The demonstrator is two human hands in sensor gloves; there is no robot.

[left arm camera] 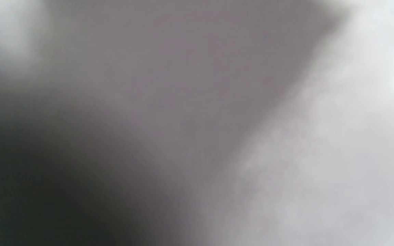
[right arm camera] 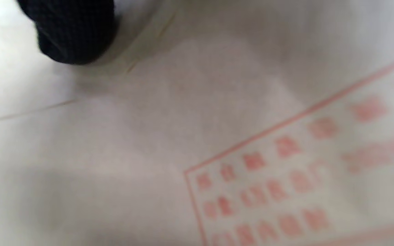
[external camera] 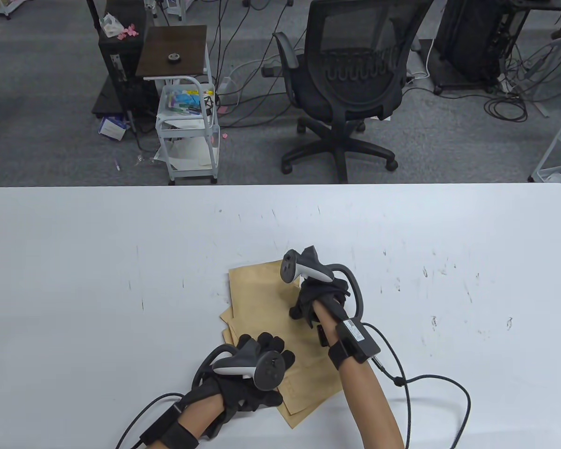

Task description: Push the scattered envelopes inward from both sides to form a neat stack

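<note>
On the white counter [external camera: 121,262], near its front edge, the left hand [external camera: 250,374] rests fingers spread and flat on the lower left of a loose pile of brown envelopes [external camera: 257,299], gripping nothing. The envelopes overlap but fan out, corners showing at the left and bottom. To the right, the right hand [external camera: 320,294] presses down on the pile's upper right side; its grip looks curled onto the paper rather than closed around it, though the blurred wrist views settle little. The gathering step appears to be under way, nearly done. Squaring the stack likely calls for both hands to nudge the stray edges inward together.
</note>
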